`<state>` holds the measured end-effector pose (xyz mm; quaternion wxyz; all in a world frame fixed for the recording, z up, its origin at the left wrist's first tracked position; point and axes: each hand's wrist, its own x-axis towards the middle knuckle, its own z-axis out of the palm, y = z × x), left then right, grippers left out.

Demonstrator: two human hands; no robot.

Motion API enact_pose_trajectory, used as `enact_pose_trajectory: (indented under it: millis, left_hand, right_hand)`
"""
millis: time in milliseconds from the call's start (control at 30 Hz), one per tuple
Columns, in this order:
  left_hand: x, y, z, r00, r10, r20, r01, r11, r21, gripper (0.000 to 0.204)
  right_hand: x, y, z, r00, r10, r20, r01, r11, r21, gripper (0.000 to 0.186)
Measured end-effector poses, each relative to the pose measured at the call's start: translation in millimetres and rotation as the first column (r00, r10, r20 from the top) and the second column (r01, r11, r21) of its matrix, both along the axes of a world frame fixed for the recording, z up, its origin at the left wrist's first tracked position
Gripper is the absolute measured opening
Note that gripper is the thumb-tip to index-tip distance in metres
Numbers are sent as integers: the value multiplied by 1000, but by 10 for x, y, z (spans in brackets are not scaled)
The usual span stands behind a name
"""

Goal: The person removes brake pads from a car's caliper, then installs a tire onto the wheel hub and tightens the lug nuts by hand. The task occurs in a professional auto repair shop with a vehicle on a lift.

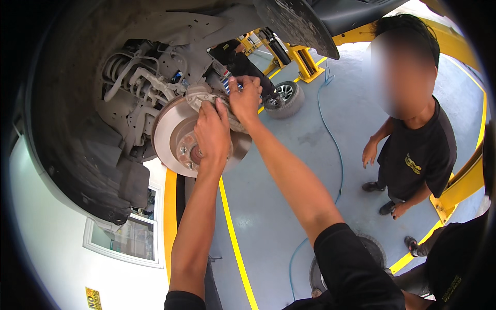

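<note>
A bare brake disc (168, 133) with its rusty hub and studs (185, 151) is exposed inside the wheel arch of a raised vehicle. Over its upper right edge sits a grey brake caliper (198, 95). My left hand (213, 129) grips the caliper's outer face, thumb and fingertips pressed on it, in front of the disc. Around the caliper's far right side my right hand (245, 101) is closed, fingers curled over its top. The two hands are close together and hide much of the caliper.
Suspension parts and a coil spring (114, 68) lie left of the disc, inside the dark arch liner (98, 165). A co-worker (416, 150) stands at right; others are partly visible. A wheel (285, 99), another tyre (373, 249) and a blue hose (337, 142) lie on the floor.
</note>
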<state>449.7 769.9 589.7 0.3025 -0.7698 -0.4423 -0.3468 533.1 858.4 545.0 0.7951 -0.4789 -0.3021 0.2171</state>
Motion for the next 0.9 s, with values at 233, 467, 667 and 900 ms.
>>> enact_pose_trajectory:
  millis: [233,467,667,900]
  left_hand:
    - [-109,-113,211,968,-199,155,232,941,-244,30]
    - [-68,-47,140,959,-121,257,184,954,-236,28]
    - [47,-102,355,932,244,268,-160,941,-298,45]
    - [95,-85,596,887,446,117,-399,869,-293,71]
  right_hand:
    - [102,-311,-304,940,-311,-141,319,947,40,35]
    - [-236,-1985,-1644,988,151,-27,-151,988,-6,30]
    - [-46,-2829,-1912,961,176,212,-148,979,-141,26]
    - [204,-3303,-1881,971,88,224,-69,994,-89,23]
